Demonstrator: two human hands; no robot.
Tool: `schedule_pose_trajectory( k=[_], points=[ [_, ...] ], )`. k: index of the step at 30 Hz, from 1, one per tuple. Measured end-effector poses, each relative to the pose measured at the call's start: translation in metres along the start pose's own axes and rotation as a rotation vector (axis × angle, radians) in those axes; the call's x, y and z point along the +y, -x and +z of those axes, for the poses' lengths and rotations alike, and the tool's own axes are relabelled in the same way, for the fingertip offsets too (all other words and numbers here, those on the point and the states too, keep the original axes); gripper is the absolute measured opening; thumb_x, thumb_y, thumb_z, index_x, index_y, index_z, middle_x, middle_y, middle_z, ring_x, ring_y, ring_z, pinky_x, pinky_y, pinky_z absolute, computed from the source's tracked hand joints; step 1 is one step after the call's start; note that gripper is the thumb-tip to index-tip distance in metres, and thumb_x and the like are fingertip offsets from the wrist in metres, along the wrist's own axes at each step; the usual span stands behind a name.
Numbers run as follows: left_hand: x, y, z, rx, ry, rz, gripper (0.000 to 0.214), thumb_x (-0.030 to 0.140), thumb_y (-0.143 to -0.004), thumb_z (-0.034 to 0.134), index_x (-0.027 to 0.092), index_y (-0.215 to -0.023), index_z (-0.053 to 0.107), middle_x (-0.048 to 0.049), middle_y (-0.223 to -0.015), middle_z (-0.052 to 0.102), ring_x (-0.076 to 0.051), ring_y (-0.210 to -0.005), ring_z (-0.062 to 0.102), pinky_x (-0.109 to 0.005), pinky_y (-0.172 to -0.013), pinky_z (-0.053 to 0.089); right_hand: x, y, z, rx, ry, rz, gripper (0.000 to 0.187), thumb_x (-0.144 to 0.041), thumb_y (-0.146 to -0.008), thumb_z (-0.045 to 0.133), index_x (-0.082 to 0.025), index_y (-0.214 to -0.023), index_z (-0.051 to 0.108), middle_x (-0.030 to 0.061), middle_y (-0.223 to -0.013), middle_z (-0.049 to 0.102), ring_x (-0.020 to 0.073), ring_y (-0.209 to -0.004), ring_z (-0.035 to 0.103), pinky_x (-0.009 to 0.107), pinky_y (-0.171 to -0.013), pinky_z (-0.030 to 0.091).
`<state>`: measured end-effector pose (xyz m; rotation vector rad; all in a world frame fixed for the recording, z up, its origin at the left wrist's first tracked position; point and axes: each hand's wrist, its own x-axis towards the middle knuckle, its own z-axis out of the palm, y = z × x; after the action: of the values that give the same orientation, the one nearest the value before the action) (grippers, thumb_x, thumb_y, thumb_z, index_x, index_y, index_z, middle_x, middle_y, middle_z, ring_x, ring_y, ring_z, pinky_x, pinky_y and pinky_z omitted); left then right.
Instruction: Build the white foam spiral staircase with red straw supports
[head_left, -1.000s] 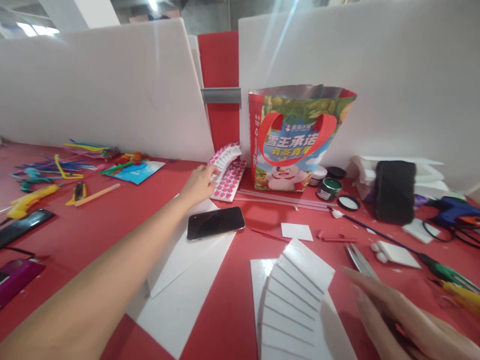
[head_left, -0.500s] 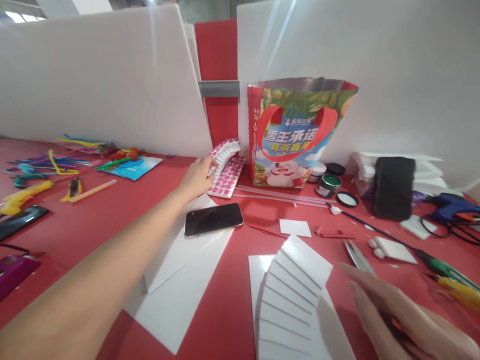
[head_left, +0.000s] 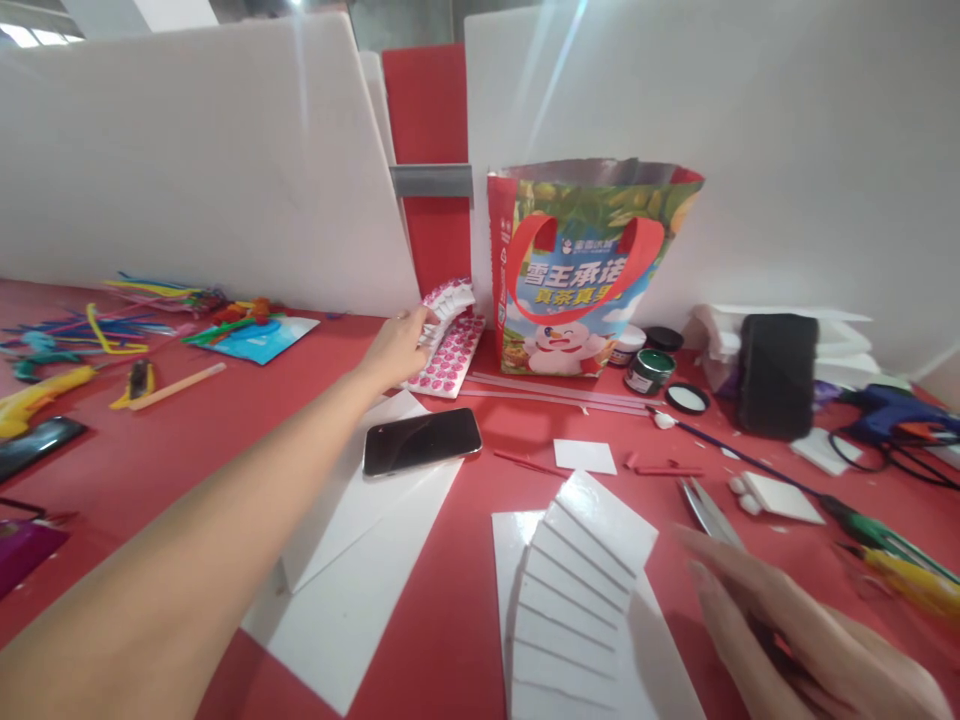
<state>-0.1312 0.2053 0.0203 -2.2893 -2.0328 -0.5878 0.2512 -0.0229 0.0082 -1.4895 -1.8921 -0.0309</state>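
At the back of the red table, my left hand (head_left: 399, 345) has its fingers closed at the edge of a small curved white stepped piece (head_left: 448, 308). Beneath and beside that piece is a white board with rows of pink rosettes (head_left: 452, 362). My right hand (head_left: 810, 635) is low at the right, curled over a pair of scissors (head_left: 712, 515), whose silver blades stick out beyond the fingers; their handles are mostly hidden. To its left, a larger fan of overlapping white strips (head_left: 574, 590) lies on a white sheet (head_left: 664, 655).
A phone (head_left: 422, 442) rests on white sheets (head_left: 330, 620). Behind stands a printed bag (head_left: 574, 280), with paint jars (head_left: 649, 371) beside it. An upright black phone (head_left: 778, 375) and a blue glue gun (head_left: 900, 415) are at right. Coloured pipe cleaners (head_left: 112, 330) lie at left.
The view has shifted slightly, so the table's things appear a little further left. Both hands keep nearly the same places, the left still at the stepped piece.
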Motion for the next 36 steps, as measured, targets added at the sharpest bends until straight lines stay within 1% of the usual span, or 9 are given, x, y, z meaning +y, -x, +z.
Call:
schedule_pose_trajectory(
  k=[5,9,13,20,26,33,36],
  points=[
    [0.002,-0.004,-0.001,-0.002,0.000,0.018,0.049,0.012,-0.076,0.053,0.016,-0.125,0.059,-0.0154,-0.121,0.068,-0.034,-0.116,0.063,-0.045,-0.101,0.049,0.000,-0.002,-0.001,0.019,-0.045,-0.004,0.034,-0.042,-0.097,0.051,-0.026,-0.109,0.079,0.0033,-0.071,0.074,0.0156,-0.053,0.068,0.021,-0.051,0.053],
    [0.003,-0.005,-0.001,0.004,0.007,0.030,0.052,0.010,-0.077,0.053,0.015,-0.129,0.056,-0.0162,-0.127,0.066,-0.033,-0.121,0.062,-0.044,-0.103,0.048,-0.002,-0.003,-0.003,0.010,-0.095,-0.017,0.033,-0.043,-0.097,0.052,-0.027,-0.110,0.078,0.0025,-0.068,0.073,0.0157,-0.051,0.066,0.022,-0.050,0.052],
    [0.005,-0.006,0.000,0.004,0.009,0.034,0.049,0.009,-0.079,0.053,0.015,-0.128,0.056,-0.0165,-0.125,0.066,-0.033,-0.119,0.063,-0.044,-0.102,0.048,-0.004,-0.004,-0.004,0.011,-0.094,0.003,0.033,-0.042,-0.097,0.052,-0.026,-0.109,0.078,0.0029,-0.067,0.073,0.0163,-0.051,0.066,0.022,-0.050,0.052],
    [0.009,-0.009,-0.003,0.015,0.014,0.048,0.049,0.011,-0.080,0.054,0.015,-0.129,0.055,-0.0170,-0.129,0.065,-0.034,-0.122,0.062,-0.044,-0.103,0.048,-0.005,-0.004,-0.005,0.009,-0.078,-0.020,0.033,-0.042,-0.097,0.051,-0.028,-0.108,0.078,0.0030,-0.070,0.074,0.0167,-0.054,0.068,0.022,-0.052,0.053],
    [0.014,-0.011,-0.005,0.018,0.024,0.045,0.043,0.017,-0.085,0.053,0.013,-0.127,0.057,-0.0182,-0.122,0.068,-0.034,-0.117,0.064,-0.045,-0.100,0.049,-0.007,-0.003,-0.005,0.017,-0.070,-0.011,0.032,-0.041,-0.097,0.052,-0.027,-0.109,0.078,0.0032,-0.070,0.074,0.0162,-0.054,0.068,0.021,-0.051,0.052],
    [0.017,-0.020,-0.002,0.032,0.058,0.043,0.039,0.019,-0.086,0.055,0.016,-0.124,0.056,-0.0167,-0.127,0.067,-0.033,-0.122,0.062,-0.043,-0.101,0.049,-0.011,-0.006,-0.008,0.026,-0.083,-0.023,0.033,-0.040,-0.099,0.050,-0.026,-0.109,0.078,0.0037,-0.071,0.075,0.0157,-0.055,0.068,0.021,-0.053,0.053],
    [0.020,-0.017,-0.005,0.050,0.075,0.032,0.036,0.019,-0.086,0.055,0.017,-0.122,0.055,-0.0156,-0.130,0.066,-0.032,-0.124,0.061,-0.043,-0.103,0.048,-0.009,-0.007,-0.008,0.031,-0.087,-0.026,0.031,-0.040,-0.098,0.053,-0.026,-0.109,0.078,0.0031,-0.070,0.075,0.0156,-0.054,0.068,0.021,-0.053,0.053]
  ],
)
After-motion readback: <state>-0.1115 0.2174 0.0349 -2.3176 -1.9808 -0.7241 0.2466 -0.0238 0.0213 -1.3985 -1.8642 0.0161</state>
